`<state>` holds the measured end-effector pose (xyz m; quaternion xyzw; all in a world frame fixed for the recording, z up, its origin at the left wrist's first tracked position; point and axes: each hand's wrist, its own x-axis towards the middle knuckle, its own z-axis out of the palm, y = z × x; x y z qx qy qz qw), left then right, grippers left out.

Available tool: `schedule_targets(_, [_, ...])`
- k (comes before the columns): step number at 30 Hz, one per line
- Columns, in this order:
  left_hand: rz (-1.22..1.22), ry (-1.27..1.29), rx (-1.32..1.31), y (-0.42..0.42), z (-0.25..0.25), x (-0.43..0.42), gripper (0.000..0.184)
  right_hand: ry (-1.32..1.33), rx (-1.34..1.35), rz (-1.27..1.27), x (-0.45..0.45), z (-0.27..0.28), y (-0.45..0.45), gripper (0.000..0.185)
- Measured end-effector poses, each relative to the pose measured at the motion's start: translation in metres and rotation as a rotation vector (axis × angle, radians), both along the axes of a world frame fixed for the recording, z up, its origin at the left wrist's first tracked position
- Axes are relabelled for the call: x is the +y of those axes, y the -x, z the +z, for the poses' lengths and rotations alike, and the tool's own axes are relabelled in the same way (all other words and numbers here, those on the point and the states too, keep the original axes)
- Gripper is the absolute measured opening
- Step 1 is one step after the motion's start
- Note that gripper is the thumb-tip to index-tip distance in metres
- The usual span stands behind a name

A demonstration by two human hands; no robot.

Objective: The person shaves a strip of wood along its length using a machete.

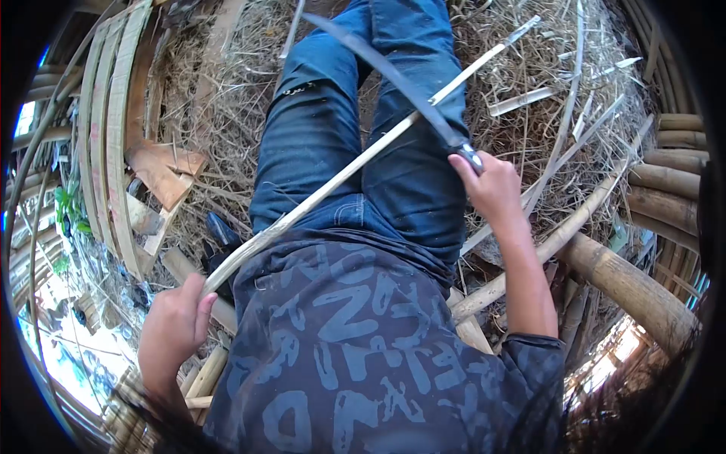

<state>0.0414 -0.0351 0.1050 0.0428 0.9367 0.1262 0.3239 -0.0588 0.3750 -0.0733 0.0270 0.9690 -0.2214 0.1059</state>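
My left hand [175, 321] is closed around the lower end of a long, pale bamboo strip [325, 189]. The strip slants up across my lap and thighs, its far end beyond my right knee. In my right hand [493, 185] is the dark handle of a long-bladed knife [393, 72]. Its blade points up and to the left and crosses over the strip above my right thigh. Whether the edge touches the strip, I cannot tell. My legs in blue jeans [318, 144] stretch out ahead under both things.
Dry shavings and straw [234, 113] cover the ground around my legs. Thick bamboo poles [631, 284] lie at the right. Long flat slats [113, 129] and a broken wood piece [162, 178] are at the left. Loose split pieces [522, 101] lie beyond my right knee.
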Motion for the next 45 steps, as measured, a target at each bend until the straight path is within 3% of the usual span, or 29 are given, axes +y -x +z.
schedule_targets(6, [0.033, 0.008, -0.002, -0.002, 0.010, -0.010, 0.015, 0.093, -0.002, 0.194, -0.038, 0.014, -0.010, 0.056])
schedule_targets(8, [-0.041, 0.111, 0.066, -0.006, 0.021, -0.014, 0.015, 0.063, -0.028, 0.164, -0.025, 0.011, -0.003, 0.056])
schedule_targets(10, [-0.037, 0.095, 0.045, -0.007, 0.022, -0.013, 0.015, 0.181, -0.112, -0.031, 0.003, -0.001, 0.007, 0.055])
schedule_targets(14, [-0.047, 0.065, 0.054, -0.001, 0.019, -0.008, 0.016, 0.043, -0.033, -0.027, -0.005, 0.004, -0.005, 0.056])
schedule_targets(21, [-0.069, 0.085, 0.052, -0.002, 0.023, -0.018, 0.014, 0.130, 0.017, 0.272, -0.065, 0.020, -0.013, 0.060])
schedule_targets(28, [-0.126, 0.194, 0.124, -0.008, 0.047, -0.024, 0.013, 0.070, -0.046, -0.118, 0.014, -0.004, 0.009, 0.060])
schedule_targets(33, [-0.101, 0.158, 0.129, -0.001, 0.041, -0.022, 0.014, 0.244, -0.111, -0.101, -0.018, 0.005, -0.004, 0.063])
schedule_targets(38, [-0.090, 0.187, 0.083, 0.003, 0.050, -0.030, 0.015, 0.229, -0.004, 0.170, -0.063, 0.011, -0.008, 0.061])
schedule_targets(45, [-0.040, 0.183, 0.093, -0.007, 0.053, -0.033, 0.015, 0.199, -0.127, -0.208, 0.022, -0.004, 0.018, 0.059])
